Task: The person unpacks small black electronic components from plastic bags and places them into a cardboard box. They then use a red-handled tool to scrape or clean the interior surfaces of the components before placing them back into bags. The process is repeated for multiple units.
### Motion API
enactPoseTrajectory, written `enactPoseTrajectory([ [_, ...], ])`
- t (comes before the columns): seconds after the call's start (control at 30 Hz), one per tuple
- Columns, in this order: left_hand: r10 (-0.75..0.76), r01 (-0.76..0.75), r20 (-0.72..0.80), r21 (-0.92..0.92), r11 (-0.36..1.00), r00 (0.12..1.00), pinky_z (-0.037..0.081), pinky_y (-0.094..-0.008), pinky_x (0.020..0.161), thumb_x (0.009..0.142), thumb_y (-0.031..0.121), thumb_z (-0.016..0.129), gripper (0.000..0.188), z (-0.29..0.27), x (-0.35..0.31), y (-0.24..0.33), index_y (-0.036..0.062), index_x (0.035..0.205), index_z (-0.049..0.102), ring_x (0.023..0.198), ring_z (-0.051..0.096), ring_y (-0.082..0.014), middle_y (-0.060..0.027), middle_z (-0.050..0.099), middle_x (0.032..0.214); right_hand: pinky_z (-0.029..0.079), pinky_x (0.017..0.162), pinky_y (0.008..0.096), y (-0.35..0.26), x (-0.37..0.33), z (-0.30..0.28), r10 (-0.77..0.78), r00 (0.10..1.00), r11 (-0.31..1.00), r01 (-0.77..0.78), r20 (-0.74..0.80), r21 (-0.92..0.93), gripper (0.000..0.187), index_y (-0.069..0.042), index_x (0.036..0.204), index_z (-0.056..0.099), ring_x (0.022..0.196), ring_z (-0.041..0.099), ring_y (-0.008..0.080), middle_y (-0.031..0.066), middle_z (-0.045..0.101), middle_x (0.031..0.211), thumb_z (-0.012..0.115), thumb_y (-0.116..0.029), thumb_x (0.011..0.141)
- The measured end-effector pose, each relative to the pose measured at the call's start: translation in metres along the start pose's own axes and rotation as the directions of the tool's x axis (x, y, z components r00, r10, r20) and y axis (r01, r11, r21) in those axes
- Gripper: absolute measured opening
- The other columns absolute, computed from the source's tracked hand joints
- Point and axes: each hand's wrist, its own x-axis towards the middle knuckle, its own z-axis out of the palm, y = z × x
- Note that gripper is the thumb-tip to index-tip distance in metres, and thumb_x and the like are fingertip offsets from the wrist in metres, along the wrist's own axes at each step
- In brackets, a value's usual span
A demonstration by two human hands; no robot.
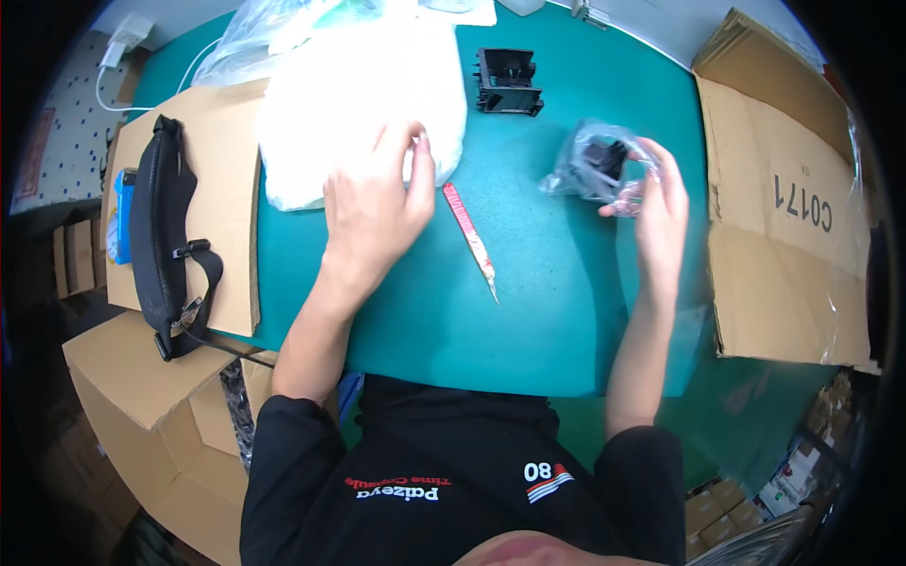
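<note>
One thin, clear, crumpled plastic bag with a small black piece showing through it was in the grasp of my right hand, the fingers closed on its right end. The bag extended leftward from those fingers, its longer axis running roughly crosswise, and its loose end pointed toward the side of my left hand. My right hand was the nearer one, touching the bag; my left was well apart from it, and the bag reached only partway into the gap between them.

My left hand was turned back-up, fingers bent and thumb near the index fingertip, over the near part of a big, soft-looking white bundle. I could not tell whether its fingers pinched anything or were released, since the back of the hand and the glare hid them.

Between my hands, nearer the left, a slim red tool with a pointed tip lay on the smooth green tabletop, its point aimed toward my body. Farther out than both hands sat a black, open plastic frame. Outside my right hand stood a large brown cardboard box; outside my left, a black fabric belt pouch lay on flat brown cardboard.
</note>
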Motion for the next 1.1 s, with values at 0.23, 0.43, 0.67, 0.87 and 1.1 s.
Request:
enactPoseTrajectory([
  [0.23,0.035,-0.085,0.13,0.403,0.911,0.991,0.044,-0.0503,0.098,0.094,0.022,0.064,0.03,0.017,0.005,-0.038,-0.0012,0.113,0.065,0.107,0.058,-0.0399,-0.0244,0.061,0.107,0.061,0.084,0.0379,0.014,0.027,-0.037,0.024,0.988,0.989,0.0,-0.154,0.15,0.05,0.012,0.141,0.048,0.091,0.069,0.0223,0.0232,0.055,0.137,0.039,0.001,0.093],
  [0.43,0.045,-0.093,0.13,0.391,0.916,0.991,0.043,-0.051,0.102,0.097,0.024,0.059,0.03,0.019,0.005,-0.045,-0.0008,0.112,0.067,0.105,0.06,-0.038,-0.02,0.065,0.108,0.055,0.093,0.0396,0.013,0.028,-0.044,-0.19,0.908,0.968,0.11,-0.375,-0.224,0.05,-0.003,0.148,0.046,0.101,0.066,0.0255,0.021,0.049,0.143,0.047,-0.008,0.099],
  [0.67,0.036,-0.075,0.106,0.392,0.917,0.994,0.042,-0.0496,0.101,0.1,0.021,0.051,0.027,0.019,0.007,-0.042,-0.0012,0.101,0.066,0.103,0.061,-0.0364,-0.0193,0.067,0.105,0.048,0.097,0.04,0.0,0.0,-0.003,-0.764,0.588,0.599,0.494,-0.265,-0.63,0.032,0.002,0.12,0.063,0.108,0.06,0.0283,0.0152,0.059,0.118,0.065,0.001,0.088],
  [0.87,0.053,-0.057,0.019,0.312,0.948,0.998,0.051,-0.0446,0.087,0.091,0.002,0.061,0.009,0.007,0.009,-0.04,-0.0013,0.098,0.065,0.088,0.064,-0.0375,-0.0193,0.068,0.096,0.053,0.082,0.0374,-0.001,-0.02,0.032,-0.789,0.614,0.541,0.692,-0.005,-0.479,0.025,0.001,0.103,0.068,0.094,0.064,0.0301,0.0162,0.065,0.102,0.069,0.006,0.078],
  [1.1,0.095,-0.034,0.113,-0.449,0.893,0.989,0.05,-0.0243,0.062,0.084,-0.009,0.07,0.021,-0.006,0.004,-0.005,-0.0003,0.103,0.064,0.078,0.067,-0.0137,-0.0106,0.066,0.09,0.052,0.094,0.0412,0.002,-0.04,0.053,-0.64,0.745,0.734,0.665,0.188,-0.137,0.064,0.001,0.126,0.062,0.11,0.062,0.0333,0.0183,0.064,0.119,0.087,-0.011,0.068],
])
